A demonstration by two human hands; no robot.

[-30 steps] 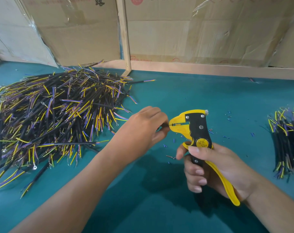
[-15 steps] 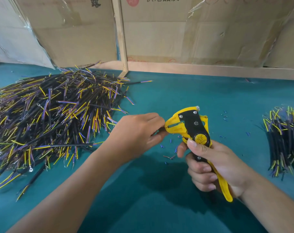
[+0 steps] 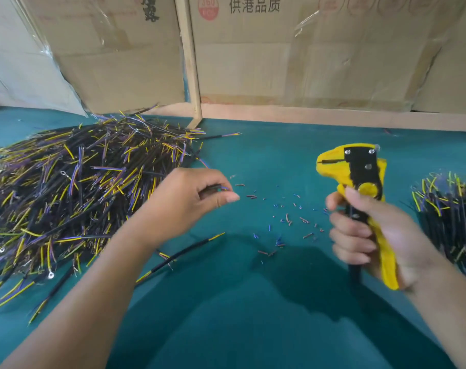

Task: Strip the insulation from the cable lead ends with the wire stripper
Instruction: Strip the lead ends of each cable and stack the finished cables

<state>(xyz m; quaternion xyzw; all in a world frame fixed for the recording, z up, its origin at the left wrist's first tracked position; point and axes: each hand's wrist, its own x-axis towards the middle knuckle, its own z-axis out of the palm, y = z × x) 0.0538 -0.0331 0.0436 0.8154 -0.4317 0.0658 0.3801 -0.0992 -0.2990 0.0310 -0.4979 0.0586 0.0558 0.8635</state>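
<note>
My right hand (image 3: 370, 235) grips the handles of the yellow and black wire stripper (image 3: 357, 179), held upright with its jaws pointing left and nothing between them. My left hand (image 3: 189, 201) holds a short black cable (image 3: 215, 188) in curled fingers; only its coloured lead ends show by the thumb. The two hands are well apart. A big pile of black cables (image 3: 74, 193) with yellow and purple leads lies to the left. A smaller pile of cables (image 3: 450, 217) lies at the right edge.
Small bits of stripped insulation (image 3: 287, 222) are scattered on the teal table top (image 3: 253, 315) between my hands. Two loose cables (image 3: 183, 251) lie near my left wrist. Cardboard boxes (image 3: 279, 62) and a wooden rail (image 3: 306, 118) close off the back.
The hands have drawn apart: the left hand pulled the cable out of the stripper's jaws toward the left, and the right hand carried the stripper to the right and higher.
</note>
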